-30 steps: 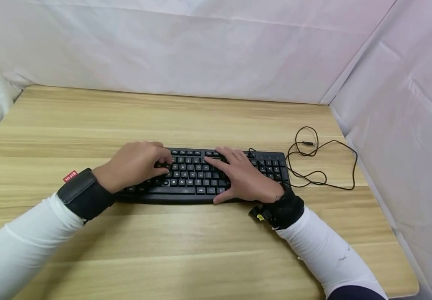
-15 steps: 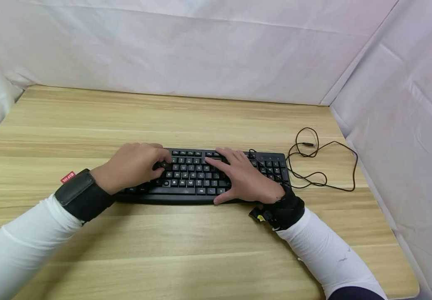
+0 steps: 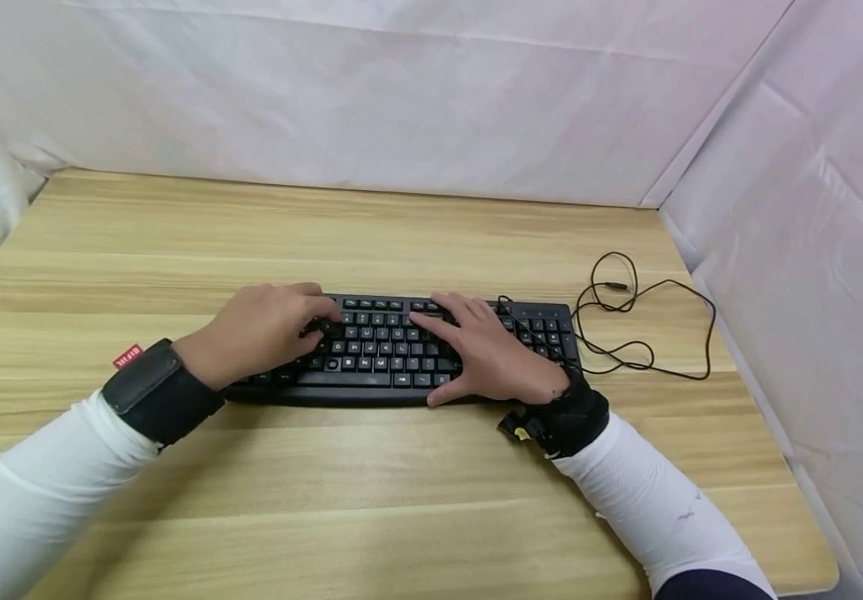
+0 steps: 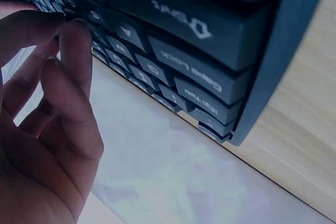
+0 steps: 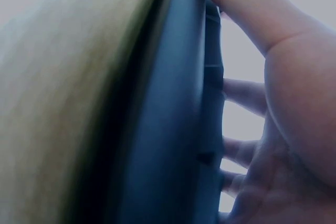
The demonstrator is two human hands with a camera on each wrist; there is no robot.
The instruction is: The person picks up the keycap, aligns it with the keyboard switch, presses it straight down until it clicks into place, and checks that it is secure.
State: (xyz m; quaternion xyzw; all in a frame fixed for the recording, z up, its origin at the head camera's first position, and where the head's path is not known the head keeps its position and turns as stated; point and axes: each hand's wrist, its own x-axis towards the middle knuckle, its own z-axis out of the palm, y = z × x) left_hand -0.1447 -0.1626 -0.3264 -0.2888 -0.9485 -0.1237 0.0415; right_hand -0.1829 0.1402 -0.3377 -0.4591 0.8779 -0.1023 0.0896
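A black full-size keyboard (image 3: 382, 393) lies on the table. My left hand (image 3: 262, 329) is over its left half, fingers bent. In the left wrist view, the thumb and index fingertips (image 4: 76, 32) close together at a dark key among the letter keys, the fingertips hiding most of it. Toward the front row, a dark round mount (image 3: 332, 364) shows where the other keys have letters. My right hand (image 3: 487, 354) rests spread on the right part of the keyboard, thumb at the front edge. In the right wrist view, its fingers (image 5: 244, 95) extend across the keys.
The keyboard's thin black cable (image 3: 667, 283) lies in loops on the wooden table (image 3: 371, 500) to the right, its plug (image 3: 615, 286) among them. White fabric walls (image 3: 371, 100) border the table at the back and sides. Black bands (image 3: 165, 392) circle both wrists.
My left hand has shifted slightly left, drawing its thumb and index finger back over the keys. The right hand and the keyboard stay where they were.
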